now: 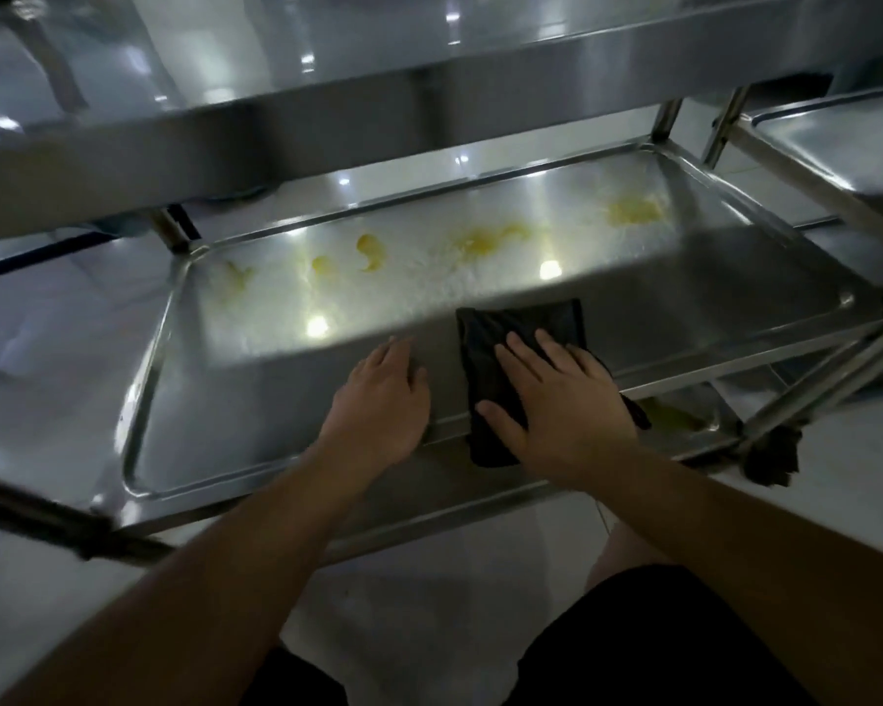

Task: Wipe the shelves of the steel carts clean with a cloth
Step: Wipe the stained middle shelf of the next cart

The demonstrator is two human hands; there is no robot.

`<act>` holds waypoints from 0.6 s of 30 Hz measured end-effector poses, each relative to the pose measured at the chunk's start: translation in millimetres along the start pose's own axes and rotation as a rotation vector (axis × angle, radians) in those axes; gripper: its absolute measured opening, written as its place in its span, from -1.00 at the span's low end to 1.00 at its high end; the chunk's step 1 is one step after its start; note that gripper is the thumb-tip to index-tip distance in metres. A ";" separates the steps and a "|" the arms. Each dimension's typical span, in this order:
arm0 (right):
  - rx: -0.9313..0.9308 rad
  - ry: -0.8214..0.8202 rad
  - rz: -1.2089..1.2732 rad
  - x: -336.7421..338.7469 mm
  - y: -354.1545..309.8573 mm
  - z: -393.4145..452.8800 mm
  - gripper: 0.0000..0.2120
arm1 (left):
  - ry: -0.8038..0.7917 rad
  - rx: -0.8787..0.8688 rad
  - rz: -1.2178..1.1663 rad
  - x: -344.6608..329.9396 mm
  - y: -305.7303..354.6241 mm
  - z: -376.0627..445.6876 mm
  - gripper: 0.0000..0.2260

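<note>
A steel cart's middle shelf [235,430] lies in front of me, a shallow tray with a raised rim. Yellow smears [485,239] and a whitish film cover its far half. A dark cloth [485,343] lies flat on the near right part of the shelf. My right hand [562,400] presses on the cloth with straight, spread fingers. My left hand [383,400] rests flat on the bare steel just left of the cloth.
The cart's upper shelf [327,119] overhangs the far side. A lower shelf with a yellow smear [674,415] shows under the right front edge. Another steel cart [837,145] stands at the right. A dark caster [771,456] sits at the front right leg.
</note>
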State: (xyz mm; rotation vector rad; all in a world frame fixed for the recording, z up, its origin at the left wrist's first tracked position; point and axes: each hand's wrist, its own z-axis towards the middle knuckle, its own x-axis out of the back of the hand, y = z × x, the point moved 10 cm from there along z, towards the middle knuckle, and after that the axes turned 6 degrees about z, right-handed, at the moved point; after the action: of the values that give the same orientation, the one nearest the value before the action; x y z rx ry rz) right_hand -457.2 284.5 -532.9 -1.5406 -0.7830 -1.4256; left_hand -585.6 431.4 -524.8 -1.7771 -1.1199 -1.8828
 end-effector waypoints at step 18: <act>0.581 -0.066 0.037 -39.7 -199.3 11.4 -0.35 | 0.192 0.267 0.176 44.0 -169.0 -101.6 -0.45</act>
State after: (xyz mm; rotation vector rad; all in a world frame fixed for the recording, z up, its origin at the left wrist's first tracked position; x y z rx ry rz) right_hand -635.1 383.3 -535.9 -1.1435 -1.0878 -0.9994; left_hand -781.8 479.4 -528.8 -1.4648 -1.0516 -1.6732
